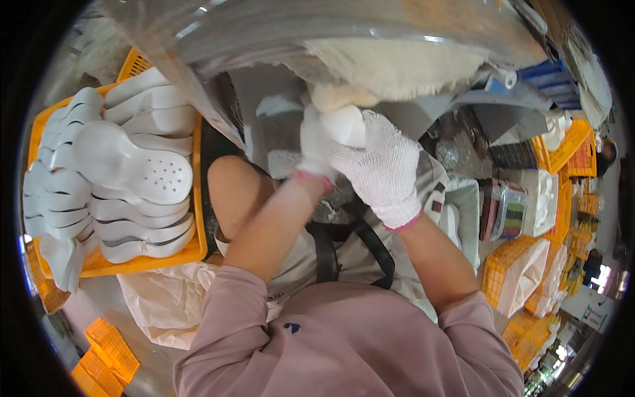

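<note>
Both gloved hands, left hand [316, 149] and right hand [380, 162], together at centre, closed around a sole piece [344, 124]; directly beneath the buffing wheel [397, 66]; crate [192, 248] of stacked soles [126, 165] to the left; further crates [512, 271] stacked at right.

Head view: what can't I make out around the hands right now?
- White piece: mostly covered by the gloved right hand and left hand; its shape is unclear.
- Buffing wheel: motion-blurred, cut by the top edge.
- Orange crate of white insoles: lower layers hidden by the upper ones.
</note>
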